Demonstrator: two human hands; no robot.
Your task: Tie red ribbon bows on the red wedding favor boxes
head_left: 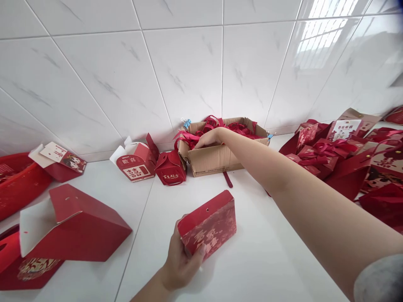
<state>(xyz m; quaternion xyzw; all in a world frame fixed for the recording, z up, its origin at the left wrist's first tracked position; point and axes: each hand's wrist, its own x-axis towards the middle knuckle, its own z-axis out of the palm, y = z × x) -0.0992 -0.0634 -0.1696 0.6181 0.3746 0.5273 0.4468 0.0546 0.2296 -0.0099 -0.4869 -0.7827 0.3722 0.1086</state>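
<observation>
A flat red gift box (210,224) with pale lettering and a small hole in its top side is gripped in my left hand (184,251), tilted above the white surface. My right hand (211,137) reaches over the front wall of a cardboard box (217,160) by the wall. Dark red ribbons (237,128) fill that box, and one end hangs out beneath its front. The fingers of my right hand are down among the ribbons and mostly hidden, so I cannot tell whether they hold one.
Left of the cardboard box stand a small red box (171,168) and an open red-and-white box (138,161). A large open red box (85,226) lies nearer, beside a red basin (25,188). Several finished-looking boxes with ribbons (327,157) are heaped at the right.
</observation>
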